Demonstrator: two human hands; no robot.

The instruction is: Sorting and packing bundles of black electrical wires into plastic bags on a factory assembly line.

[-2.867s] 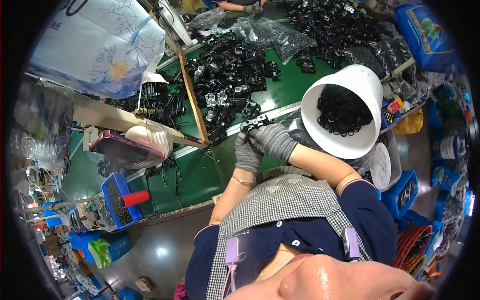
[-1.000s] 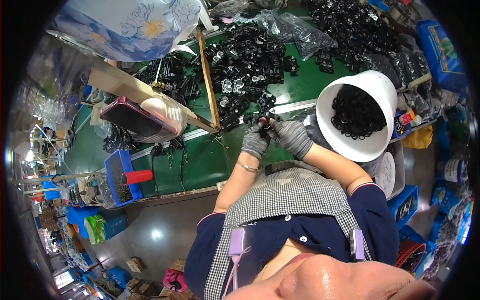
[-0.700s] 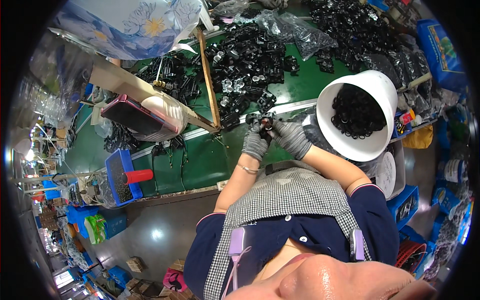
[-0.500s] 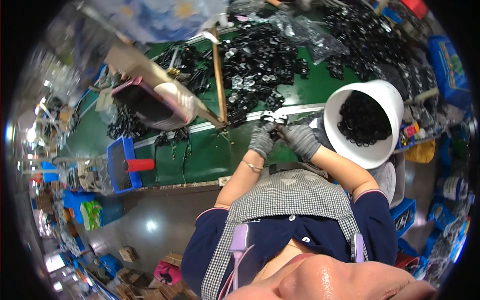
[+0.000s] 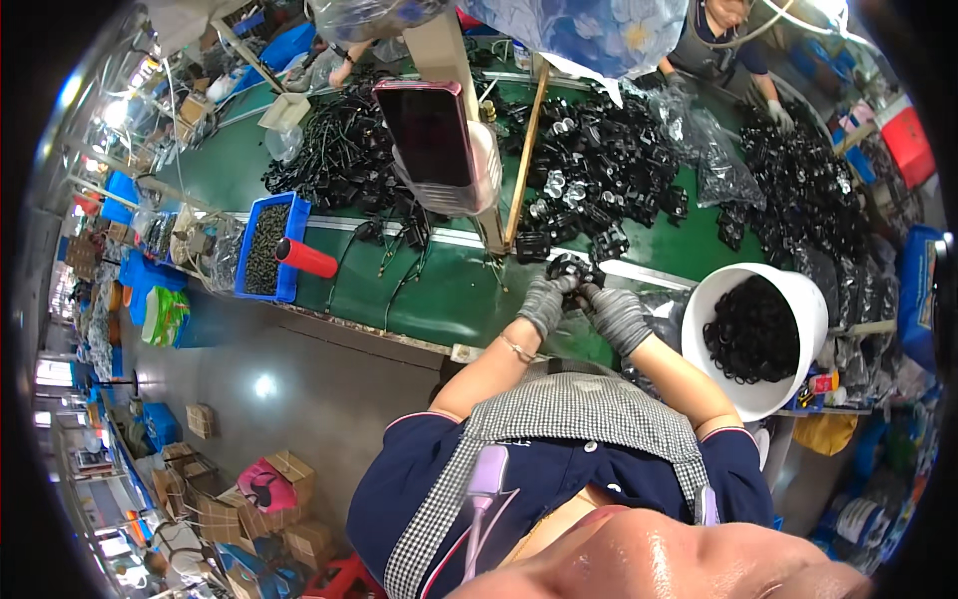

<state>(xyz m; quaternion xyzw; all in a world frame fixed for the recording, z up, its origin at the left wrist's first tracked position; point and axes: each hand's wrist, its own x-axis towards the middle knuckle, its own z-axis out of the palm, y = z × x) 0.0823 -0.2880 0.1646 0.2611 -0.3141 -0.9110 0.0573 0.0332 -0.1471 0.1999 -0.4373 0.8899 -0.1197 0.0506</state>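
Observation:
Both my hands wear grey gloves and meet over the near part of the green table (image 5: 454, 290). My left hand (image 5: 545, 301) has its fingers closed around a small black plastic part (image 5: 571, 270). From the other side, my right hand (image 5: 617, 314) grips the same part; its fingertips are bunched at the lower edge. The fingers hide much of the part. Just beyond lies a heap of black plastic parts (image 5: 599, 150), some with clear round pieces. Right of my right hand, a white bucket (image 5: 699, 334) leans toward me, holding black rings (image 5: 753, 329).
A phone (image 5: 427, 135) stands in a holder beside a wooden stick (image 5: 527, 155). At left is a blue tray (image 5: 295, 250) of small pieces with a red cylinder (image 5: 307, 258) next to it. Black cables (image 5: 334, 150) lie behind. A co-worker's gloved hand (image 5: 780, 117) touches the far right heap.
The view has shifted, bringing a co-worker into sight at the far side. My hands stay together, and the part between them sits turned differently, now looking darker.

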